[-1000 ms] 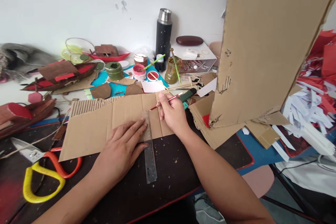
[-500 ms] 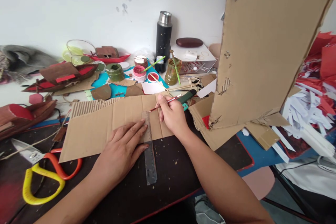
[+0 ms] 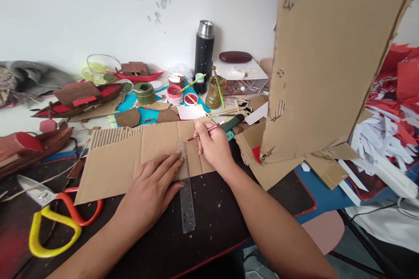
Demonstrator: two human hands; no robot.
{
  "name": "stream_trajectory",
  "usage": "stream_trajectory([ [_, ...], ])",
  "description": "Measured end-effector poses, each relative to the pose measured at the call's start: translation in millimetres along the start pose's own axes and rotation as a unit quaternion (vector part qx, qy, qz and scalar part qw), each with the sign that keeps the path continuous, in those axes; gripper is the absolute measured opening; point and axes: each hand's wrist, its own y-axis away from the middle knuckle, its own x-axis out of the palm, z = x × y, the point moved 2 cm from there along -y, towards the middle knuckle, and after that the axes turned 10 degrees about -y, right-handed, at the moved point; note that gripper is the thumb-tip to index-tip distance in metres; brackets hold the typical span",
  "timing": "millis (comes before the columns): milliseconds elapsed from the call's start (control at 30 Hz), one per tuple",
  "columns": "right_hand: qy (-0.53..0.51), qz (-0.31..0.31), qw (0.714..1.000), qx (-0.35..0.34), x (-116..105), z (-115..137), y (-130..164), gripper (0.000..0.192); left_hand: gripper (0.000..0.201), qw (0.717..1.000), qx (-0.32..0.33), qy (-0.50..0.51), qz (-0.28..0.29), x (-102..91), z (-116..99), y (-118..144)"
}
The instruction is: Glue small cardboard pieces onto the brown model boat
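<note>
The left hand (image 3: 152, 185), fingers slightly spread, lies on a clear ruler (image 3: 187, 211) and corrugated cardboard (image 3: 109, 170) near the tabletop (image 3: 216, 231)'s front edge; the right hand (image 3: 214, 148)'s fingers pinch a red pencil (image 3: 214, 126).

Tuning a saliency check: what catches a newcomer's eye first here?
Likely the tall cardboard panel at right, then the scissors with yellow and orange handles, lower left. Mid-frame, the left hand rests on a clear ruler partly over a cardboard sheet; the right hand holds a red pencil.

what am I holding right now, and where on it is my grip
Your right hand grips the pencil partway along its shaft; your left hand lies flat, fingertips on the ruler.
</note>
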Motion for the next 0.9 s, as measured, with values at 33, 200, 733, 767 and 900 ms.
stream_trajectory([
  [33, -0.005, -0.001, 1.000, 0.003, 0.1, -0.2, -0.4, 0.054, 0.058, 1.000, 0.000, -0.001, 0.000, 0.4, 0.2, 0.3],
  [200, -0.009, -0.002, 1.000, 0.008, 0.6, -1.7, -0.9, 0.055, 0.058, 1.000, -0.004, 0.001, 0.010, 2.0, 1.7, 1.8],
  [733, -0.005, 0.002, 1.000, 0.005, -0.3, -5.2, -2.8, 0.057, 0.051, 1.000, -0.008, 0.011, 0.012, 2.6, 5.7, 5.9],
  [767, -0.007, 0.002, 1.000, 0.005, -0.2, -5.4, -2.8, 0.057, 0.051, 1.000, -0.007, 0.011, 0.013, 2.8, 5.9, 6.1],
  [900, -0.014, 0.002, 1.000, 0.006, 0.5, -5.9, -2.9, 0.059, 0.052, 1.000, -0.005, 0.003, 0.014, 4.1, 6.8, 7.6],
])
